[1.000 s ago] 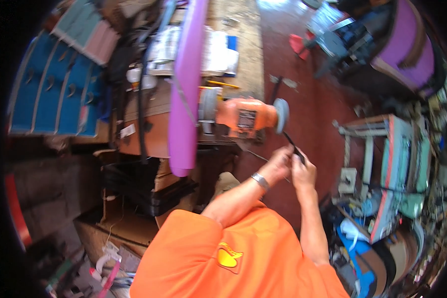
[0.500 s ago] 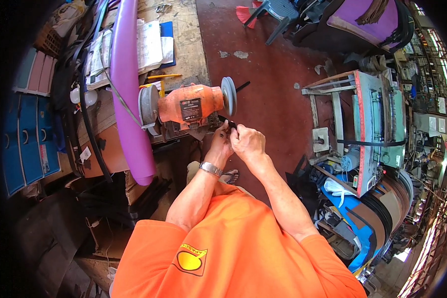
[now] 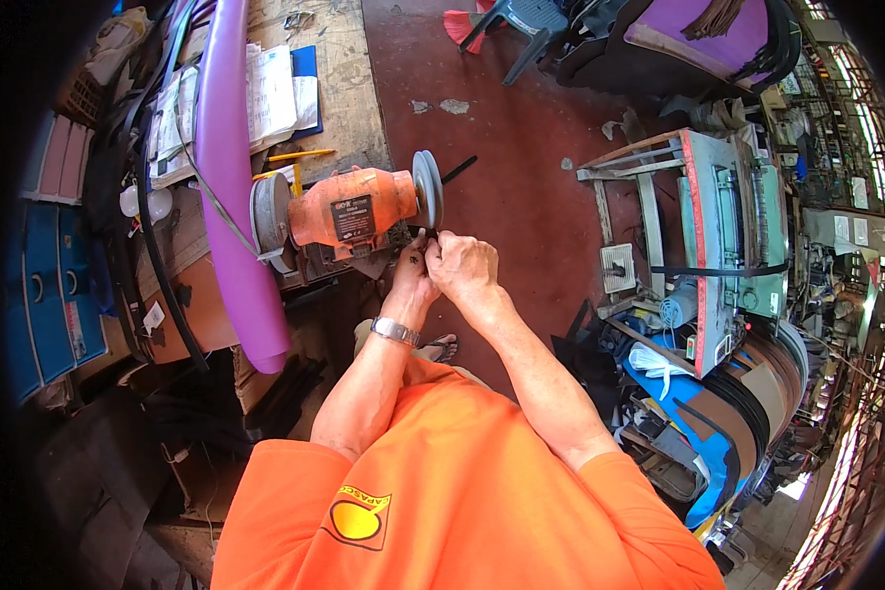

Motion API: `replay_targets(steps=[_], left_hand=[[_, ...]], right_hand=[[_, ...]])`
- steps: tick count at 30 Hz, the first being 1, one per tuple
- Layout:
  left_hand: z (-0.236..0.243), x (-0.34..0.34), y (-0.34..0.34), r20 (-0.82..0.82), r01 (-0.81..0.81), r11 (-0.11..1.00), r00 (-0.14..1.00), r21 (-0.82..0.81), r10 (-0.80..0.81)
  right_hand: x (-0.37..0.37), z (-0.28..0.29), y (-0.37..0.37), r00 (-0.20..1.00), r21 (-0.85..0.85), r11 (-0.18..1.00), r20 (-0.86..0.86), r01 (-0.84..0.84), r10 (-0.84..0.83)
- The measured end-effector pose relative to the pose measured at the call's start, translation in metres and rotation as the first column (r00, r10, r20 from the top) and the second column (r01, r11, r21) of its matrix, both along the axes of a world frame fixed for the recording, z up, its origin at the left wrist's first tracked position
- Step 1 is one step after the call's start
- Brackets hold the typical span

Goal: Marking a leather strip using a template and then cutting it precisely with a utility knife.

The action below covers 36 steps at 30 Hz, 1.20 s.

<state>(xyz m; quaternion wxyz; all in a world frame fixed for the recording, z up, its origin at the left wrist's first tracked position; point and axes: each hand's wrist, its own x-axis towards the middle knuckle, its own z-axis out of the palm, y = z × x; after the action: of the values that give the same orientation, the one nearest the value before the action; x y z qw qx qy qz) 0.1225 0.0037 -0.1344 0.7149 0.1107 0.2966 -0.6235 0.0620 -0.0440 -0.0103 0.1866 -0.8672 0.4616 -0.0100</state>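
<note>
An orange bench grinder (image 3: 354, 211) sits at the corner of the wooden bench, with a pale grey wheel (image 3: 427, 192) on its right end and a wider wheel (image 3: 269, 221) on its left. Just below the right wheel my left hand (image 3: 410, 277), with a metal watch at the wrist, is closed with its thumb up. My right hand (image 3: 464, 264) is closed against it, knuckles up. Both pinch a thin black strip (image 3: 460, 169), whose far end sticks out beyond the wheel. The wheel and my fingers hide its middle; whether it touches the wheel I cannot tell.
A long purple roll (image 3: 228, 187) lies across the bench (image 3: 339, 79) beside stacked papers (image 3: 268, 93) and a yellow pencil (image 3: 302, 154). On the right stands a framed machine (image 3: 706, 246). A blue-grey plastic chair (image 3: 531, 29) is at the far side of the red floor.
The whole view has shifted slightly, moving the scene left. My hands are a little nearer the right wheel, and more of the black strip sticks out beyond it.
</note>
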Motion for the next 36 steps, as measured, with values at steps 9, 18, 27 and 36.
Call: replay_targets(steps=[9,18,27,36], left_hand=[[-0.005,-0.003,-0.006,0.019,0.076,0.996,0.997,0.034,-0.077],[0.039,-0.031,0.03,0.613,0.571,0.643,0.283,0.51,-0.738],[0.114,-0.09,0.024,0.803,0.565,0.711,-0.597,0.418,0.002],[0.209,-0.124,0.012,0.836,0.736,0.659,-0.452,0.152,0.312]], right_hand=[[-0.023,0.014,0.0,0.996,-0.067,0.997,0.084,-0.021,0.027],[-0.134,0.086,0.045,0.987,-0.072,0.997,0.159,0.028,-0.016],[-0.172,0.191,0.057,0.885,-0.102,0.983,0.456,0.155,-0.092],[-0.244,0.19,0.049,0.594,0.021,0.951,0.777,0.308,-0.209]])
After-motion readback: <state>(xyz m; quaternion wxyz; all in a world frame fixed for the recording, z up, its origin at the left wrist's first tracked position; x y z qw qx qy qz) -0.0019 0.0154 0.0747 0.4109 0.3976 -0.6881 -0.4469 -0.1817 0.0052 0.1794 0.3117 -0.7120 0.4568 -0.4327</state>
